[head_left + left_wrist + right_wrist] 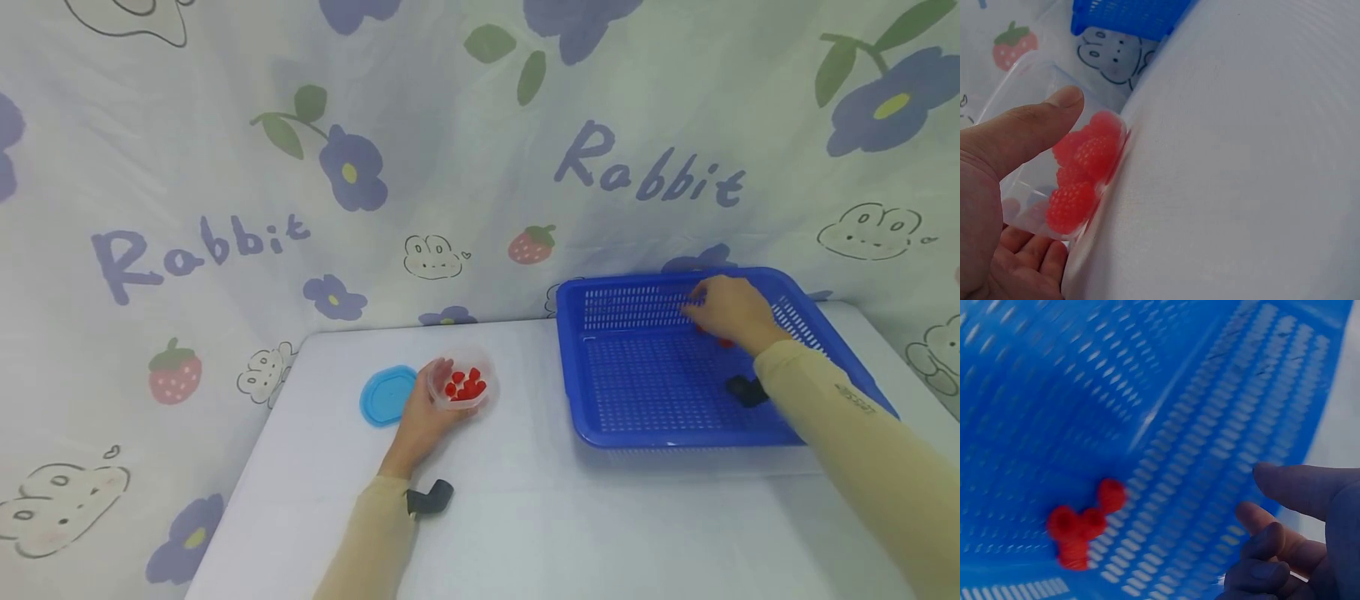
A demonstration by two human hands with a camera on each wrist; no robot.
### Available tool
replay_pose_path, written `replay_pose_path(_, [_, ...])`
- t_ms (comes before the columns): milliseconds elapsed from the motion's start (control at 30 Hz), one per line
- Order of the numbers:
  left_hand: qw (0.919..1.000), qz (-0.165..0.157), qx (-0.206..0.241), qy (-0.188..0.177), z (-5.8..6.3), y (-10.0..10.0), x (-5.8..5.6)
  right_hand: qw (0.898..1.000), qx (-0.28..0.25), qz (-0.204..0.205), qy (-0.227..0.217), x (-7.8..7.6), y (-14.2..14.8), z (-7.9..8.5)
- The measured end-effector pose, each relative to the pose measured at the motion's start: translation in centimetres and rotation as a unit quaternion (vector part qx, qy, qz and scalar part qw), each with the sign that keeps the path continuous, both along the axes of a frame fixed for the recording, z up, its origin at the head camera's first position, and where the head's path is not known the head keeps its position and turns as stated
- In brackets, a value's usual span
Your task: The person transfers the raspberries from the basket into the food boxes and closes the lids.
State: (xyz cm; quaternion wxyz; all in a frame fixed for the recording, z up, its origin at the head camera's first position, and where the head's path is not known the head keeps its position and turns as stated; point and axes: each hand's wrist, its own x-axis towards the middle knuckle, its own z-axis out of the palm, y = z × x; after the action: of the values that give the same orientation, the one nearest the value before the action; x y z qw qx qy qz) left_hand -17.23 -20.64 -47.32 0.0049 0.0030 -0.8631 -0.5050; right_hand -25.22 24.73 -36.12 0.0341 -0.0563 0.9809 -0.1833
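My left hand (pixel 423 417) grips a small clear plastic container (pixel 1035 94) at the left part of the white table, thumb along one side and fingers round the other. Several red raspberries (pixel 1094 156) lie inside it. To the right stands a blue plastic basket (pixel 572 375) with slotted walls. Over its far right part hangs my right hand (pixel 731 310), its fingers loosely bent with nothing between them. Below that hand a small cluster of raspberries (pixel 1072 528) sits in the basket's corner, apart from the fingers; the head view shows only part of it.
A light blue lid (pixel 386 396) lies flat on the table (pixel 510 517), just left of the container and partly behind my left hand. Behind the table hangs a printed cloth (pixel 450 150). A black strap piece (pixel 431 498) sits at my left wrist.
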Motion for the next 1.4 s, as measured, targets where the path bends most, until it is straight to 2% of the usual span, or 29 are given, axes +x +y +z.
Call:
replay_pose_path(100, [1.0000,0.003,-0.005,0.000,0.0,0.0,0.0,1.000,0.018,0.003,-0.014,-0.5,0.6,-0.5])
replay_pose_path(367, [1.0000,0.004,-0.006,0.003,-0.2,-0.1,0.2,0.997,0.026,-0.012,-0.069,-1.0,1.3,-1.9])
replay_pose_path(567, [1.0000,0.000,-0.003,0.007,-0.3,0.1,0.2,0.993,0.046,-0.014,-0.108,-1.0,1.7,-2.2])
replay_pose_path(967, [1.0000,-0.006,-0.003,0.006,0.0,0.1,0.2,0.992,0.050,-0.007,-0.119,-1.8,2.6,-3.3])
replay_pose_path(1200, [0.9999,-0.002,-0.006,0.011,-0.2,-0.1,0.1,0.995,0.046,-0.011,-0.091,-2.2,2.8,-4.0])
replay_pose_path(1400, [0.9999,-0.003,-0.005,0.013,-0.2,0.0,0.2,0.995,0.048,-0.015,-0.092,-2.3,2.7,-3.9])
